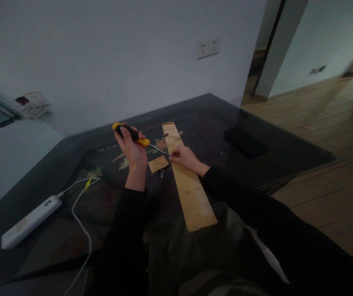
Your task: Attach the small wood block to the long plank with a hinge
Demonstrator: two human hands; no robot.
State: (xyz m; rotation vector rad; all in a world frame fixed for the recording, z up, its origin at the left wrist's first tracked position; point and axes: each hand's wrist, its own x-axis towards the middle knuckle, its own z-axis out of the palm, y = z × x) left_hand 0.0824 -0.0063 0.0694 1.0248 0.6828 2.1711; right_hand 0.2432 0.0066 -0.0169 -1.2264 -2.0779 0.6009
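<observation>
My left hand (134, 150) is wrapped round the yellow-and-black handle of a screwdriver (132, 135). The shaft slants down to the right, and its tip meets the fingertips of my right hand (185, 158). Those fingers are pinched at the left edge of a long wooden board (191, 197); a small bit of metal shows there, probably a screw, but it is too small to be sure. The board lies lengthwise, its near end jutting past the table edge toward me. Left of it sits a small wooden piece (158, 164), with a few loose screws (162, 173) just below.
A dark table (207, 123) with a floral pattern stands against the wall. On its right lies a flat black object (245, 141). A white power strip (30, 222) with a white cable (82, 222) occupies the left side. Wall sockets (207, 48) are beyond.
</observation>
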